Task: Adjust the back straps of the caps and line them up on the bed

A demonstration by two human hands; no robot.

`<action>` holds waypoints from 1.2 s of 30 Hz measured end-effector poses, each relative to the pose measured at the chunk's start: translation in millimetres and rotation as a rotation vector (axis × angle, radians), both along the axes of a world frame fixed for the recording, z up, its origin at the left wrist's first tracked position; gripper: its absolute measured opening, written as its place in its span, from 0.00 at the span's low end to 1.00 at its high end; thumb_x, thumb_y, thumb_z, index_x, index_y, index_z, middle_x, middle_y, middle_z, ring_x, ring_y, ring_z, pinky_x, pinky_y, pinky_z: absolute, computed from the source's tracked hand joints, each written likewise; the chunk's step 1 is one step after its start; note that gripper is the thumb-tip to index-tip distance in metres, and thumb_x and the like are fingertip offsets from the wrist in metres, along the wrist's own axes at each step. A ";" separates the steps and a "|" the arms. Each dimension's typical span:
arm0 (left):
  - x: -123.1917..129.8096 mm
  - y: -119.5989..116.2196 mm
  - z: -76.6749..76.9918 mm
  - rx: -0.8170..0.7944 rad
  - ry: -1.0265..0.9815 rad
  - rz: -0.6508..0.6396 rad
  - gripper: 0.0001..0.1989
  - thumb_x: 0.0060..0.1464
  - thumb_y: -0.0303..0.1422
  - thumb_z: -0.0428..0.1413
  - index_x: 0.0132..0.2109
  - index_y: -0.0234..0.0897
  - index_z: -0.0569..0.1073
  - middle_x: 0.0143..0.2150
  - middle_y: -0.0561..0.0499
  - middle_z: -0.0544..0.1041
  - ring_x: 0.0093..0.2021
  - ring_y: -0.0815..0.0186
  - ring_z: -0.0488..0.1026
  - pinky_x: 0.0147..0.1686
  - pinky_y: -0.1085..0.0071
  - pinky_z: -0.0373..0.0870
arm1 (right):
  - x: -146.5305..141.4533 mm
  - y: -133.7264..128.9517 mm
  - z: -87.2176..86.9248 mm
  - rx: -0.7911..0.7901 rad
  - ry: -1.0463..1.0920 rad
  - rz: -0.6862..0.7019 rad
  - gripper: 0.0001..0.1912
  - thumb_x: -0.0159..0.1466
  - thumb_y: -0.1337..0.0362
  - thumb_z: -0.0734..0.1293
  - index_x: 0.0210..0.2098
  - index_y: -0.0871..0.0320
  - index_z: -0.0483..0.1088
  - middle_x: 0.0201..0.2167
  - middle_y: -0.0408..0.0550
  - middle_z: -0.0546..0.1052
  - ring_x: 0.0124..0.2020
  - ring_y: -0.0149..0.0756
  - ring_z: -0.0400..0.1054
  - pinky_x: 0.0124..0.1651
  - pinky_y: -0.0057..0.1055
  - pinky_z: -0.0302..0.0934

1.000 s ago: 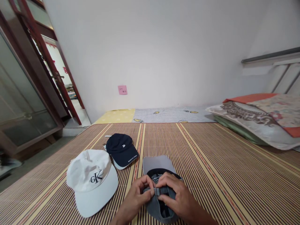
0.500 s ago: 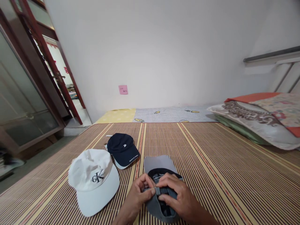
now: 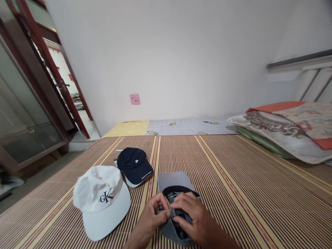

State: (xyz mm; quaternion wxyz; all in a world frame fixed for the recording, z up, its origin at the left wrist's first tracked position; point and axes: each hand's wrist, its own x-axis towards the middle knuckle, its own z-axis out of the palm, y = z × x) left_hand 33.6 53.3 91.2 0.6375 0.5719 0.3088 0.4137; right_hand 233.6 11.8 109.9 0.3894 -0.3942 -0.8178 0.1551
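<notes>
A grey cap (image 3: 176, 180) lies upside down on the striped mat (image 3: 233, 207), its brim pointing away from me and its dark inside showing. My left hand (image 3: 153, 216) pinches the left part of the cap's back strap between thumb and forefinger. From the right, my right hand (image 3: 193, 214) grips the same strap by its buckle, thumb below and fingers above. To the left sit a white cap (image 3: 100, 197) with black letters and, behind it, a navy cap (image 3: 135, 164) with a small white logo.
Pillows (image 3: 280, 133) with an orange-edged cloth are stacked at the right. Patterned fabric (image 3: 181, 127) runs along the wall behind the mat. A pink note (image 3: 135, 99) is stuck on the wall. A red-framed door (image 3: 55, 79) stands at the left.
The whole view has shifted slightly, so things appear a little further left. Both hands keep their hold on the strap with hardly any movement.
</notes>
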 end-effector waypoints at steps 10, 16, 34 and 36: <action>-0.4 -1.5 0.7 -0.133 0.019 -0.119 0.24 0.47 0.48 0.72 0.36 0.35 0.72 0.31 0.54 0.71 0.30 0.71 0.62 0.32 0.74 0.54 | -1.6 2.2 -7.3 0.034 -0.026 -0.003 0.13 0.65 0.76 0.66 0.46 0.55 0.72 0.41 0.48 0.79 0.44 0.43 0.73 0.48 0.39 0.64; 3.0 -3.7 2.1 -0.116 0.072 -0.040 0.25 0.46 0.51 0.71 0.32 0.37 0.69 0.26 0.58 0.66 0.28 0.71 0.57 0.30 0.73 0.50 | -1.6 1.9 -5.7 -0.002 -0.011 -0.014 0.15 0.65 0.77 0.66 0.47 0.54 0.73 0.44 0.48 0.78 0.45 0.43 0.71 0.48 0.39 0.62; -1.8 -5.7 7.9 -0.073 -0.018 -0.173 0.19 0.52 0.47 0.68 0.35 0.36 0.74 0.30 0.53 0.72 0.30 0.69 0.61 0.31 0.73 0.53 | 10.4 -1.4 19.0 -0.359 0.208 0.018 0.08 0.68 0.61 0.65 0.43 0.52 0.77 0.40 0.46 0.80 0.45 0.44 0.71 0.50 0.39 0.61; -1.4 -5.5 7.0 -0.085 -0.028 -0.172 0.19 0.52 0.47 0.69 0.35 0.36 0.74 0.30 0.53 0.73 0.29 0.70 0.62 0.31 0.73 0.54 | 13.9 -0.5 18.3 -0.373 0.204 0.034 0.09 0.69 0.60 0.65 0.43 0.51 0.77 0.40 0.46 0.80 0.47 0.44 0.71 0.51 0.39 0.60</action>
